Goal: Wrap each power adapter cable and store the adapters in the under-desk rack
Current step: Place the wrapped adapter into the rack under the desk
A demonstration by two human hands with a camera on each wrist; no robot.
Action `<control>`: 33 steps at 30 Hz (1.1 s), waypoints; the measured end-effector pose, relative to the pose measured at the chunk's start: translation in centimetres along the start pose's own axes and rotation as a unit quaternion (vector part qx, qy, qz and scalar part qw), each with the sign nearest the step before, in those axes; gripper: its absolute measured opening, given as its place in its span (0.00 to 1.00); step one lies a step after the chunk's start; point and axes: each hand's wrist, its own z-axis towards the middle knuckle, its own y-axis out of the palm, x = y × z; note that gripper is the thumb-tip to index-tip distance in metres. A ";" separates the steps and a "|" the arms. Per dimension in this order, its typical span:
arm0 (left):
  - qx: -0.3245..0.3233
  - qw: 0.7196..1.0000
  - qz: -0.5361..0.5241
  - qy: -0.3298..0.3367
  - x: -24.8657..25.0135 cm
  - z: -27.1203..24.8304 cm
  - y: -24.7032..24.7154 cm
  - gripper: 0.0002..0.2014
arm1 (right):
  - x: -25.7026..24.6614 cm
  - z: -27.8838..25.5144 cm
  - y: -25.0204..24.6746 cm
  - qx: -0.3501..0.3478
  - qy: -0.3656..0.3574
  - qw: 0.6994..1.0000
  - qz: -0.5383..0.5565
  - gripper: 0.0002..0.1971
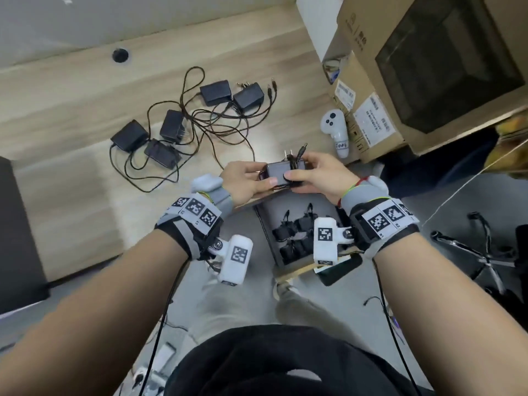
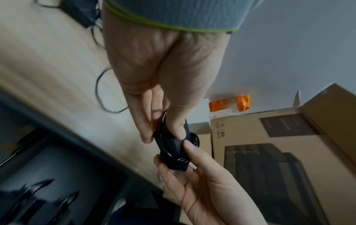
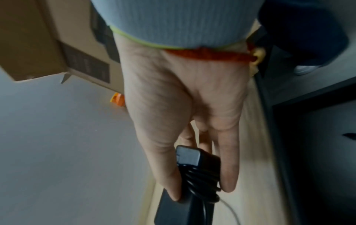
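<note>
Over the desk's front edge, both hands hold one black power adapter (image 1: pixel 278 172) with its cable coiled round the body. My left hand (image 1: pixel 264 177) pinches its left end between thumb and fingers. On the right end my right hand (image 1: pixel 298 172) grips over the coils, thumb on top. The prongs (image 1: pixel 287 154) and barrel plug (image 1: pixel 303 147) stick up behind. In the left wrist view the left hand (image 2: pixel 163 136) pinches the adapter (image 2: pixel 173 146). In the right wrist view the right hand (image 3: pixel 201 191) clamps the adapter (image 3: pixel 198 164). Below the hands, the black rack tray (image 1: pixel 268 244) holds several wrapped adapters.
Several loose adapters (image 1: pixel 130 135) lie on the wooden desk (image 1: pixel 71 110) in tangled cables (image 1: pixel 217 121). A white controller (image 1: pixel 335 130) and cardboard boxes (image 1: pixel 428 67) stand at the right. A chair base (image 1: pixel 485 252) is on the floor at the right, a dark cabinet (image 1: pixel 17 238) at the left.
</note>
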 end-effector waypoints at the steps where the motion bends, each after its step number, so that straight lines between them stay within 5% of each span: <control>1: 0.008 1.000 -0.009 -0.015 -1.4 0.2 1.9 0.25 | 1.4 -0.1 -1.6 -0.003 0.013 1.000 -0.016 0.20; 10: 0.039 0.988 0.076 -0.131 -12.7 3.8 9.6 0.20 | 14.4 4.6 -10.8 0.043 0.109 0.975 -0.187 0.13; 15: 0.072 0.976 0.159 -0.133 -18.1 7.1 11.1 0.21 | 20.0 8.4 -12.0 0.134 0.141 0.897 -0.398 0.23; 22: 0.097 0.915 0.346 -0.183 -26.1 12.6 12.1 0.41 | 26.2 14.3 -13.0 0.169 0.128 0.837 -0.504 0.33; 30: 0.026 0.898 0.373 -0.232 -28.7 15.6 14.0 0.51 | 29.1 16.5 -14.0 0.147 0.106 0.854 -0.487 0.27; 33: 0.031 0.887 0.387 -0.249 -29.3 15.9 15.0 0.64 | 29.6 17.4 -13.7 0.134 0.135 0.810 -0.555 0.27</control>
